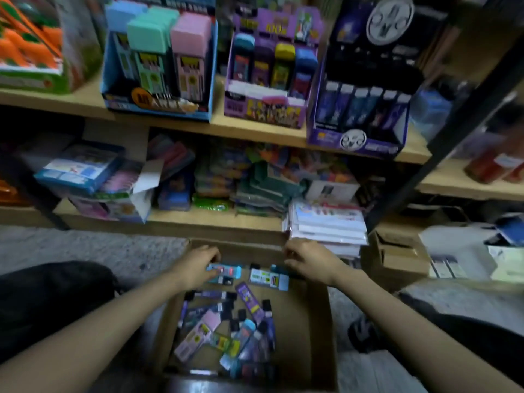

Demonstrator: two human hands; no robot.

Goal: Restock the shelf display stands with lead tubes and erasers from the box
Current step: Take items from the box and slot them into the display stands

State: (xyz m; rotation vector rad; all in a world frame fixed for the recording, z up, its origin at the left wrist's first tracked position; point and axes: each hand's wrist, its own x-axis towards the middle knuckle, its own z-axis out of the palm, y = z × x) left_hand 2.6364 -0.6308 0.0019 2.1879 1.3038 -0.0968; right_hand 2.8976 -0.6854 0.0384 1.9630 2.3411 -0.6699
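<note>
the step in hand looks like picking stock out of the cardboard box (320, 336), which sits on the floor just in front of the shelf (255, 131). the left hand (195, 268) reaches to the far end of the box with its fingers curled down over a light-blue pack (226, 272), apparently pinching it. the right hand (309, 260) is at the far right corner with fingers curled, and i cannot tell whether it holds anything. to do this well, take one pack at a time by its long edges so its neighbours are not dragged along, and check the colour against the stands before lifting. it may be better to gather matching packs first, since the stock lies mixed. the white-and-blue pack (269, 277) just beside the right hand is an easy next pick. the goods are small flat oblong packs in pink, purple, light blue and dark tones, lying loose and crossed over each other on the box floor, with small black pieces (235, 316) scattered among them. blur hides the labels. above, the blue display stand (109, 80), purple display stand (263, 109) and dark display stand (354, 143) hold upright rows of similar packs.
</note>
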